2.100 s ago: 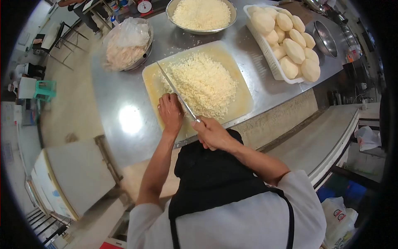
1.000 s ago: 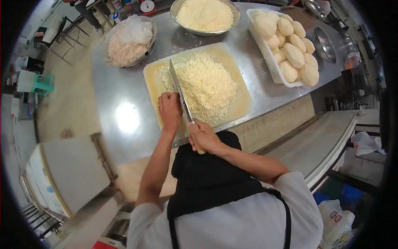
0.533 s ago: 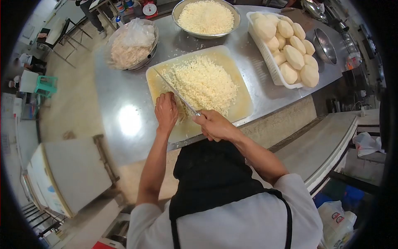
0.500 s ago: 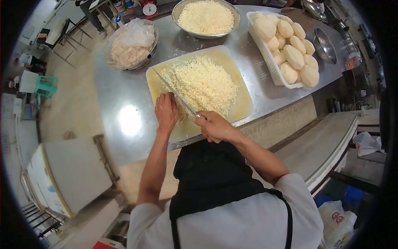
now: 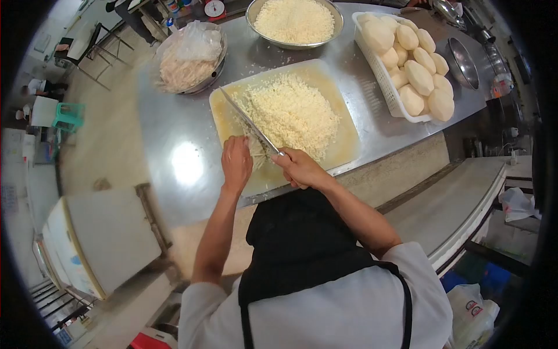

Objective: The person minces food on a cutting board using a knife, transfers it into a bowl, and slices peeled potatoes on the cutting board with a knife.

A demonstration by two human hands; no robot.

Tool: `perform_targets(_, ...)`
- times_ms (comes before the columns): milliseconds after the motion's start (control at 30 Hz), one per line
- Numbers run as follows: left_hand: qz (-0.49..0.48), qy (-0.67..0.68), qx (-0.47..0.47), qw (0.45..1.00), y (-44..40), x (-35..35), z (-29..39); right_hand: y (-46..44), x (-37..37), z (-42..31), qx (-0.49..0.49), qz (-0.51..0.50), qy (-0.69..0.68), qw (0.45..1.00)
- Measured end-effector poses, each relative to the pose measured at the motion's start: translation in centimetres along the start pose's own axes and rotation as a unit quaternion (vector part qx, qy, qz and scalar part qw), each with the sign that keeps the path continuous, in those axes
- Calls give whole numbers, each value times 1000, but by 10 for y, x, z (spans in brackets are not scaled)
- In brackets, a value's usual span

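A long knife lies diagonally across the yellowish cutting board, its handle gripped in my right hand. To the left of the blade, my left hand is closed with bent fingers against thin pale vegetable strips; the fingertips are partly hidden. These strips sit between that hand and the knife. Beyond the blade, a large heap of finely chopped pale yellow vegetable covers much of the board.
A metal bowl of chopped pieces stands behind the board. Back left is a bowl of pale shreds with a plastic bag. Several peeled round vegetables fill a white basket at right, beside an upturned-edge steel bowl.
My left hand has shifted slightly away from the blade, showing more of the strips. The knife stays in my right hand, and the whole view has shifted a little.
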State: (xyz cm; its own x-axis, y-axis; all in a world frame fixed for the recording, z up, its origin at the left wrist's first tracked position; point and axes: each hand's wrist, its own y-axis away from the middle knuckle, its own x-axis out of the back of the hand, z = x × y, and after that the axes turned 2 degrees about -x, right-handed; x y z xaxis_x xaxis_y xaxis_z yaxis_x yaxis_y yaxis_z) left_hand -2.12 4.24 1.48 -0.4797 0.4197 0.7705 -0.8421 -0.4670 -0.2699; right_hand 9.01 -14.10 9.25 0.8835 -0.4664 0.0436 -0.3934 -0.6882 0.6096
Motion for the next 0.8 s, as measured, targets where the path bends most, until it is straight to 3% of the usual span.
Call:
perform_targets(167, -15, -65, -107, 992, 12, 7, 14, -2, 1, 3, -1, -23, -28, 999)
perform_targets(367, -63, -40, -39, 996, 19, 1, 3, -7, -7, 10, -7, -41, -45, 998)
perform_targets(567, -101, -106, -41, 988, 29, 2, -13, -3, -3, 3, -25, -52, -53, 997)
perform_targets(667, -60, -15, -49, 997, 25, 8, 8, -5, -3, 7, -17, -34, -65, 997)
perform_targets(800, -109, -127, -58, 984, 25, -7, 5, 0, 15, -6, -40, -35, -27, 998)
